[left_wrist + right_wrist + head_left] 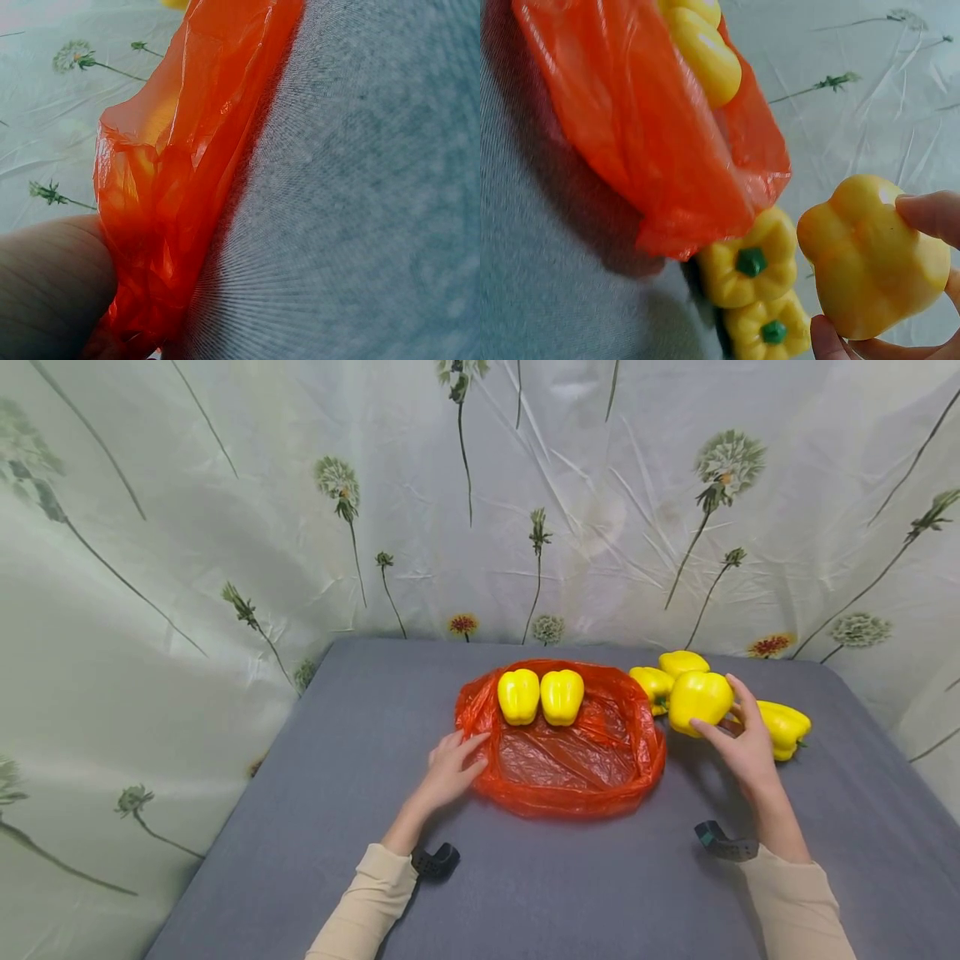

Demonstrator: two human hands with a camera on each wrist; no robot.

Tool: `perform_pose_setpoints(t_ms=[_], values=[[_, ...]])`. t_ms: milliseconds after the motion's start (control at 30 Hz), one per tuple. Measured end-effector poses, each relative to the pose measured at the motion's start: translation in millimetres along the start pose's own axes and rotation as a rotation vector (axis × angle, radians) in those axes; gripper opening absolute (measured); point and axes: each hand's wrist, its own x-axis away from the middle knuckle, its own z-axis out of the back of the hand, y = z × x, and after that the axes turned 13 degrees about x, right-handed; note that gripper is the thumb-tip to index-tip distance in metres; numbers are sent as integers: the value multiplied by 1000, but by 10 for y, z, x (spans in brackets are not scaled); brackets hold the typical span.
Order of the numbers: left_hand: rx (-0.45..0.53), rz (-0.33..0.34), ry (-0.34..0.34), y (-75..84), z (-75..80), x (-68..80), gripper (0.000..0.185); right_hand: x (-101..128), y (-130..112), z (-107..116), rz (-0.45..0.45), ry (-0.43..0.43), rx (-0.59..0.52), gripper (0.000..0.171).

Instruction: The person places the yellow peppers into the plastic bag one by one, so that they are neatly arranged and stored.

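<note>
A red plastic bag [566, 802] lies on the table with its mouth spread wide. Two yellow bell peppers [519, 697] sit side by side in its back left part. At the bag's left rim my left hand [448, 770] holds the thin plastic; in the left wrist view the thumb [52, 285] lies against the crumpled film, and the other fingers are hidden. To the right of the bag, my right hand [750, 747] grips another yellow bell pepper [877, 259] between thumb and fingers, raised above the table.
Behind and beside the right hand, several yellow bell peppers lie on the table: one pepper [651, 687] close to the bag, another [682, 662] behind it, one pepper [783, 729] farther right. A grey cloth [555, 893] covers the table. A flower-printed curtain [420, 527] hangs behind.
</note>
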Motion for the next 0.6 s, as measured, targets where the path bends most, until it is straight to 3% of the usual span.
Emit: perform_pose_setpoints(t_ms=[600], values=[[1,-11,-4,4,3,5,45,42,-284,-151,82,-126,-85,77]])
